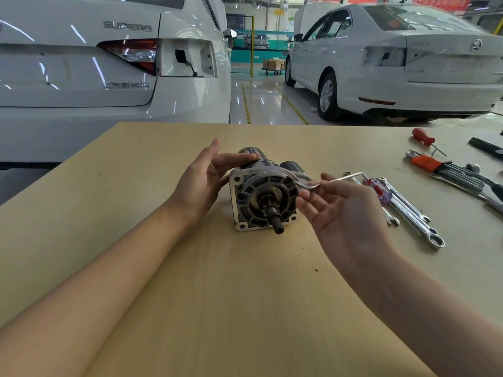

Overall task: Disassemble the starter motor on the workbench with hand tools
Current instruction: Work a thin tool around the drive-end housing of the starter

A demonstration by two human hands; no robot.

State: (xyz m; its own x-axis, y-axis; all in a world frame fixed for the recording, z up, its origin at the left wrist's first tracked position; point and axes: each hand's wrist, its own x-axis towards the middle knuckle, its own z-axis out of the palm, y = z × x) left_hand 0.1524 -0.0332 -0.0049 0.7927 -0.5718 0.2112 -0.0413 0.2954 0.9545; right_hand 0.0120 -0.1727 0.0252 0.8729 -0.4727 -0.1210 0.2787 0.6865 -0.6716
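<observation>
Motor: one starter motor point(265, 193) lies on its side in the middle of the wooden workbench point(136, 213).
Which way it points: its long line runs from the far side of the bench toward the person. The round face with the little shaft point(276, 221) points at the person. The dark round body points away, toward the cars.
Left hand: the left hand point(202, 183) rests against the left side of the motor. Its fingers are mostly straight and lie on the dark body.
Right hand: the right hand point(345, 210) is just right of the motor face. Thumb and fingers pinch one thin bent metal tool point(326, 183). The bent tip touches the motor's edge.
Other tools: on the right lie two screwdrivers, one with a red handle point(422, 137) and one with a clear handle with red point(379, 189). There is one set of hex keys in an orange holder point(432, 163). Shiny wrenches point(413, 216) lie together; I cannot count them surely.
Cars: two white cars point(109, 63) stand behind the bench.
</observation>
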